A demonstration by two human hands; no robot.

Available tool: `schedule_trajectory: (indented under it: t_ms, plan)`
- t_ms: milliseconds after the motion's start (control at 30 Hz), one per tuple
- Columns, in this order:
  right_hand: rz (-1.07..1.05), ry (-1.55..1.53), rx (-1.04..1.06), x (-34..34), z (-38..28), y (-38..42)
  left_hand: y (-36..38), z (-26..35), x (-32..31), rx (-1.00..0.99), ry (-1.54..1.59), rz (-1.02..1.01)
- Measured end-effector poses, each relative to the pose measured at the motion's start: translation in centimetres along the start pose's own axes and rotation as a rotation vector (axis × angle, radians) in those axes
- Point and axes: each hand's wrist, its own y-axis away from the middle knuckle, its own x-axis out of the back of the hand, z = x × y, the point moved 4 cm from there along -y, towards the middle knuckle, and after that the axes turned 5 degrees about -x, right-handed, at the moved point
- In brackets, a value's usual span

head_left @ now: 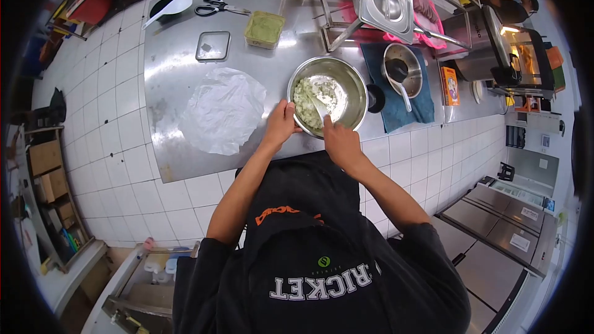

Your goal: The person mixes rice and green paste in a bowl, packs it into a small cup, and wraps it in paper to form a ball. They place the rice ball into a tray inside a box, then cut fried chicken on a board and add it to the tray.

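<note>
A steel mixing bowl (354, 80) stands on the metal table in front of me, with a pale green, chopped or mashed food (304, 106) heaped on its left side. My left hand (282, 124) grips the bowl's left rim, thumb at the edge and fingers against the outer wall. Over the near rim, my right hand (342, 144) is closed round the handle of a pale spatula (321, 109). The spatula's blade rests in the food; its exact shape is partly lost in glare.
A crumpled plastic sheet (224, 111) lies left of the bowl. Behind are a clear lid (213, 46), a tub of green paste (265, 29) and scissors (216, 6). To the right, a steel pan (413, 69) sits on a blue cloth (391, 117). A person (516, 9) is at far right.
</note>
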Motion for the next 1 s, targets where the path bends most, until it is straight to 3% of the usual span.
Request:
schedule_trajectory:
  t_ms: [167, 267, 400, 467, 600, 700, 833, 933, 1000]
  plan:
    - [-0.174, 0.098, 0.058, 6.3, 2.3, 2.8, -0.3, -0.4, 0.2, 0.039, -0.021, -0.033]
    - [-0.225, 0.091, 0.192, 3.8, 2.4, 2.3, -0.1, -0.2, 0.1, 0.002, -0.086, -0.014]
    - [-0.145, 0.013, 0.151, 2.4, 1.2, -2.4, -0.4, 0.0, 0.1, 0.034, -0.052, -0.016]
    - [-0.091, -0.180, 0.151, 4.2, 3.8, -4.5, -0.3, -0.2, 0.2, 0.034, -0.067, -0.028]
    - [-0.355, 0.197, 0.233, 8.9, 7.6, -4.1, 0.2, 0.3, 0.1, 0.050, 0.014, -0.035]
    - [-0.379, 0.179, 0.377, 7.4, 5.6, -1.3, 0.2, 0.0, 0.1, 0.044, 0.047, -0.037]
    - [-0.202, -0.059, 0.160, 3.2, 3.8, -4.5, -0.2, 0.0, 0.1, -0.001, 0.039, -0.037]
    - [-0.143, -0.359, 0.112, 1.9, 6.7, -6.6, 0.1, -0.2, 0.4, 0.035, -0.001, -0.080]
    - [-0.259, -0.430, 0.029, 2.9, 8.8, -7.1, 0.1, 0.0, 0.3, 0.038, -0.014, -0.070]
